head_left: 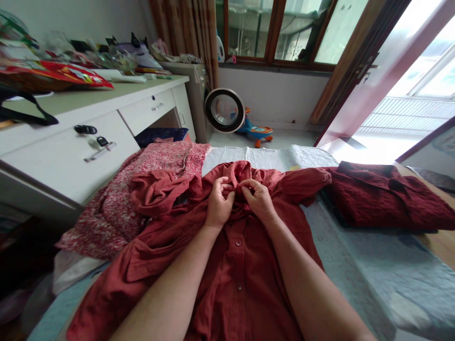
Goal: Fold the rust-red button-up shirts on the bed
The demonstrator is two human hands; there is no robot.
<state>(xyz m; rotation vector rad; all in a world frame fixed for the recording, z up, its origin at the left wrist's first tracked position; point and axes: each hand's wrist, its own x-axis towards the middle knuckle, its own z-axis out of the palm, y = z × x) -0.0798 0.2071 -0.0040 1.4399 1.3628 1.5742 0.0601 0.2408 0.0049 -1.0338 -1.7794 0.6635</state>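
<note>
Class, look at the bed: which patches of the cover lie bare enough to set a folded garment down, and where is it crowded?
Bare pale-blue bed cover lies between the rust-red button shirt and the folded dark-maroon garment, and beyond the collar toward the floor. The side by the red floral garment is crowded. Both hands, left hand and right hand, pinch the collar.

White desk (pixel 106 118) with drawers stands along the left wall, top cluttered; keys (pixel 93 135) hang from one drawer lock. Wood-framed window (pixel 277 28) on the far wall, brown curtain (pixel 188 28) to its left. Round fan (pixel 224 110) and toy ride-on car (pixel 258 131) sit on the pale far floor. Open door (pixel 373 71) at right admits strong daylight. Pale blue bed cover (pixel 355 265) fills the near area.
</note>
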